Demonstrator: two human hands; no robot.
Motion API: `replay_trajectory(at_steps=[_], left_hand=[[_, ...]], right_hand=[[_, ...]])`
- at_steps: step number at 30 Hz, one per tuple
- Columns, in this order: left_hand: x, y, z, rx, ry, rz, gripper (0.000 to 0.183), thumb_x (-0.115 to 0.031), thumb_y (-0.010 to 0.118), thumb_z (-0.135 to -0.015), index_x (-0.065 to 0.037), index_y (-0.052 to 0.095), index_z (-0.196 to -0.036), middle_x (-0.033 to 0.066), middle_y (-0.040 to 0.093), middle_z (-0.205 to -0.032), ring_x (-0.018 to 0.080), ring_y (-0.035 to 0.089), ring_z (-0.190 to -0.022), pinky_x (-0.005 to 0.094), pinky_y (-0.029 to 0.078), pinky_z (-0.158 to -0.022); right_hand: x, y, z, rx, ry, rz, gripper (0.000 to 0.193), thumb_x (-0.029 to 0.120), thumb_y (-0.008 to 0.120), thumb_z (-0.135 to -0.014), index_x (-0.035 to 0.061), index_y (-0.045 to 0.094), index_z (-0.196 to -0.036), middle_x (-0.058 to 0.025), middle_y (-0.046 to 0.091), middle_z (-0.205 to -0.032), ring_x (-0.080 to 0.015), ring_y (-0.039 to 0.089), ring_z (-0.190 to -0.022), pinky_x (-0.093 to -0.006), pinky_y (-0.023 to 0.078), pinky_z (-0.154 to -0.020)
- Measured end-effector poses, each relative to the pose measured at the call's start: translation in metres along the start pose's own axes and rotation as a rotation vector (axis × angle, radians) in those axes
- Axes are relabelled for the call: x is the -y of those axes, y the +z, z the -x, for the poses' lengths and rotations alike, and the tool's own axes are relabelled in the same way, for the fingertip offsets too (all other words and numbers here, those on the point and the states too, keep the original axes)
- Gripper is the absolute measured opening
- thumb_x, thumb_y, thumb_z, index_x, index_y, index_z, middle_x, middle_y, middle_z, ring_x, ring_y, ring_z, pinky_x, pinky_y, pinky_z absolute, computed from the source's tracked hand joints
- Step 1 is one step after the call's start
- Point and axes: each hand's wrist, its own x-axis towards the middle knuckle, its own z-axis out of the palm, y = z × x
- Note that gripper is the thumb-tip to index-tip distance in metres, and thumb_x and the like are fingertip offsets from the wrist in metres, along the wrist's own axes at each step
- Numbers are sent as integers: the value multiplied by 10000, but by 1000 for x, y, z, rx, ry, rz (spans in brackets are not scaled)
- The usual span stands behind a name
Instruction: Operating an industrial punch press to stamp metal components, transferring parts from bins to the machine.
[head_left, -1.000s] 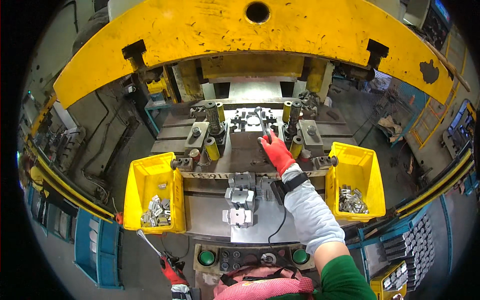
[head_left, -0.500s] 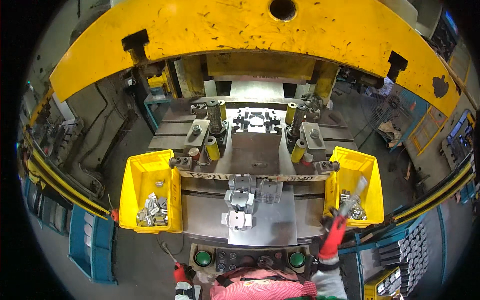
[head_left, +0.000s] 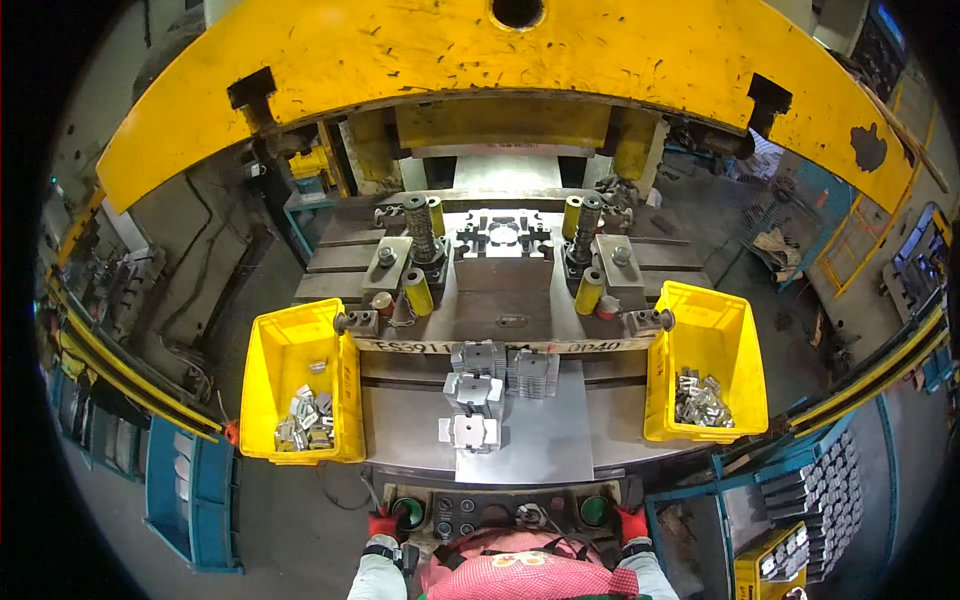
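Observation:
My left hand (head_left: 384, 524), in a red and dark glove, is at the outer side of the left green push button (head_left: 408, 512). A thin metal rod (head_left: 371, 488) sticks up from its closed fingers. My right hand (head_left: 631, 524), gloved alike, is beside the right green push button (head_left: 594, 511); its fingers are partly hidden, and I see nothing held. Between them lies the control panel (head_left: 480, 515). Beyond it, grey metal parts stand on a bare metal plate (head_left: 540, 440): a single part (head_left: 470, 433) in front, stacks (head_left: 474, 392) behind.
Yellow bins (head_left: 350, 400) (head_left: 660, 390) with small metal pieces flank the press bed. A die (head_left: 503, 238) with guide posts (head_left: 418, 230) sits behind, under the yellow press frame (head_left: 520, 60). A blue rack (head_left: 190, 500) stands left; rows of metal parts (head_left: 820, 500) lie right.
My right hand has come back from the right bin to the right green button, and the blurred pale thing near it is gone. My left hand has risen to the left button.

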Motion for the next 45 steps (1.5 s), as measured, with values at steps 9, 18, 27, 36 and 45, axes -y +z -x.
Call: replay_trajectory(at_steps=[9, 18, 27, 36, 45], left_hand=[[-47, 2, 35, -118, -85, -15, 1092, -321, 820, -404, 80, 193, -1203, 153, 381, -1233, 243, 391, -1114, 301, 327, -910], [-34, 2, 26, -66, -108, 130, 1103, -240, 800, -440, 49, 116, -1256, 139, 379, -1242, 221, 354, -1152, 288, 281, -938], [-68, 10, 39, -145, -101, -136, 958, -302, 802, -403, 2, 274, -1143, 140, 464, -1141, 270, 441, -1056, 336, 367, -851], [-78, 2, 38, -12, -119, -10, 807, -231, 795, -460, -45, 315, -1082, 94, 441, -1150, 193, 437, -1023, 326, 366, -829], [-16, -9, 14, 56, 61, 170, 530, -381, 669, -614, -58, 420, -952, 111, 512, -858, 240, 508, -708, 387, 423, -563]], right_hand=[[-23, 5, -32, 190, -98, 368, 726, 377, 674, -619, -8, 361, -1149, -245, 437, -1124, -330, 431, -1052, -345, 379, -849], [-5, 8, -25, 113, 88, 481, 795, 352, 730, -551, -48, 328, -1107, -232, 478, -1097, -304, 444, -1061, -338, 380, -859], [-51, 10, -50, 14, -8, 428, 687, 287, 734, -548, -29, 374, -1040, -206, 514, -1053, -309, 485, -1007, -350, 405, -815], [-92, 18, -80, -15, -81, 351, 624, 307, 746, -530, -15, 410, -947, -207, 552, -919, -319, 533, -902, -370, 439, -714], [-42, 14, -43, 58, -48, 195, 724, 319, 738, -524, 4, 393, -1077, -208, 539, -956, -336, 518, -894, -373, 433, -738]])
